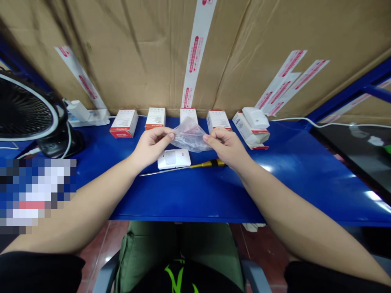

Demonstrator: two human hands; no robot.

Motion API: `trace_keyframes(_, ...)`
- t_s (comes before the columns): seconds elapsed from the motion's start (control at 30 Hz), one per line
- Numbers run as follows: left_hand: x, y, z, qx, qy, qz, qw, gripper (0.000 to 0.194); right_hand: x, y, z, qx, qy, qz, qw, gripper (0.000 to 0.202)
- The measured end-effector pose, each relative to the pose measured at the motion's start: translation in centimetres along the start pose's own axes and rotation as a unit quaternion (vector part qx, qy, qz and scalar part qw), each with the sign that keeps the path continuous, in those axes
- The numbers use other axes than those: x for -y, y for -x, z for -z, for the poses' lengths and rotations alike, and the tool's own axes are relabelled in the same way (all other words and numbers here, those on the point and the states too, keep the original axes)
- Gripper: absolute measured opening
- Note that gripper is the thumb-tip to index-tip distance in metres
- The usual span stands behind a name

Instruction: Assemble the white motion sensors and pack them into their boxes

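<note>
- With left hand (156, 144) and right hand (224, 145), both closed to a thumb-and-finger pinch, gripping opposite sides of a crinkled, clear plastic bag (192, 136).
- Held over the glossy blue desk (183, 201), partly hiding the middle white-and-red cardboard box (188, 113) in a row of five.
- Just nearer, lying flat: a white, rounded plastic device (179, 160); touching or just beside, a yellow-and-black-handled screwdriver (206, 164).
- On the rightmost box (246, 127), another white device (256, 118).
- Farther left, a round black fan (24, 110).
</note>
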State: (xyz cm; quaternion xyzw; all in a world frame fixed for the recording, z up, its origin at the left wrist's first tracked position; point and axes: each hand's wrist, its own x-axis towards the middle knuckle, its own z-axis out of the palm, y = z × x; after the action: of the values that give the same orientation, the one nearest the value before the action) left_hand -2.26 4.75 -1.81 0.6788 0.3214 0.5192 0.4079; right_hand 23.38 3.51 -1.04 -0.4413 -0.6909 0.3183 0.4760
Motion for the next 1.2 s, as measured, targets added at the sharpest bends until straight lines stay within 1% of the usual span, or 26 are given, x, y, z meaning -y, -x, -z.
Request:
trace_keyframes(0.07, -0.3, 0.1, -0.2, 0.012, 0.031, -0.002, 0.999, 0.040, 0.0, 0.1, -0.3, 0.015, -0.015, 0.003, 1.000, 0.057)
trace_keyframes(0.17, -0.6, 0.1, -0.2, 0.019, 0.030, 0.008, 0.999, 0.034, 0.3, 0.5, -0.7, 0.048, -0.047, -0.018, 0.998, 0.058)
trace_keyframes(0.23, -0.7, 0.0, 0.0, 0.010, 0.022, 0.014, 1.000, 0.037, 0.4, 0.6, -0.9, 0.037, -0.044, -0.005, 0.998, 0.059)
trace_keyframes(0.33, -0.6, -0.2, 0.1, -0.005, 0.033, 0.026, 0.999, 0.041, 0.5, 0.5, -0.7, -0.004, -0.018, 0.025, 1.000, 0.060)
trace_keyframes(0.47, -0.5, -0.2, 0.1, -0.015, 0.063, 0.036, 0.997, 0.051, -0.2, 0.0, -0.5, -0.069, -0.002, 0.056, 0.996, 0.057)
trace_keyframes(0.57, -0.5, -0.3, 0.1, -0.036, 0.074, 0.035, 0.996, 0.060, -0.7, -0.1, -0.5, -0.119, -0.005, 0.084, 0.989, 0.046)
trace_keyframes(0.67, -0.8, -0.3, 0.2, -0.061, 0.052, 0.006, 0.997, 0.063, -0.5, 0.3, -0.6, -0.160, 0.043, 0.144, 0.976, 0.030)
trace_keyframes(0.73, -1.2, -0.1, 0.1, -0.076, 0.012, -0.027, 0.997, 0.062, 0.1, 0.8, -0.8, -0.150, 0.096, 0.208, 0.962, 0.018)
trace_keyframes(0.77, -1.4, 0.1, 0.0, -0.082, -0.013, -0.044, 0.996, 0.061, 0.5, 1.0, -0.9, -0.126, 0.118, 0.251, 0.952, 0.011)
trace_keyframes(0.8, -1.7, 0.3, -0.2, -0.085, -0.038, -0.059, 0.994, 0.059, 1.0, 1.3, -1.1, -0.089, 0.138, 0.305, 0.938, 0.008)
trace_keyframes(0.87, -2.2, 0.9, -0.6, -0.078, -0.080, -0.080, 0.990, 0.053, 1.7, 1.9, -1.5, -0.007, 0.182, 0.414, 0.892, 0.020)
trace_keyframes(0.9, -2.5, 1.1, -0.8, -0.070, -0.093, -0.088, 0.989, 0.049, 2.0, 2.1, -1.7, 0.023, 0.209, 0.454, 0.866, 0.027)
trace_keyframes(0.93, -2.7, 1.4, -1.1, -0.060, -0.100, -0.094, 0.989, 0.045, 2.3, 2.3, -1.9, 0.041, 0.237, 0.477, 0.846, 0.033)
trace_keyframes(0.97, -2.8, 1.6, -1.3, -0.050, -0.103, -0.097, 0.989, 0.041, 2.5, 2.5, -2.1, 0.046, 0.263, 0.481, 0.835, 0.038)
trace_keyframes(1.0, -2.9, 1.7, -1.5, -0.041, -0.101, -0.098, 0.989, 0.039, 2.6, 2.6, -2.2, 0.040, 0.284, 0.472, 0.834, 0.042)
trace_keyframes(1.07, -3.0, 1.9, -1.7, -0.028, -0.087, -0.094, 0.991, 0.040, 2.6, 2.8, -2.3, 0.021, 0.307, 0.445, 0.841, 0.046)
trace_keyframes(1.13, -3.0, 1.9, -1.9, -0.012, -0.066, -0.087, 0.994, 0.044, 2.5, 2.7, -2.3, -0.002, 0.314, 0.432, 0.846, 0.040)
trace_keyframes(1.2, -3.0, 1.8, -1.9, 0.010, -0.042, -0.085, 0.995, 0.045, 2.4, 2.6, -2.2, -0.032, 0.316, 0.424, 0.848, 0.030)
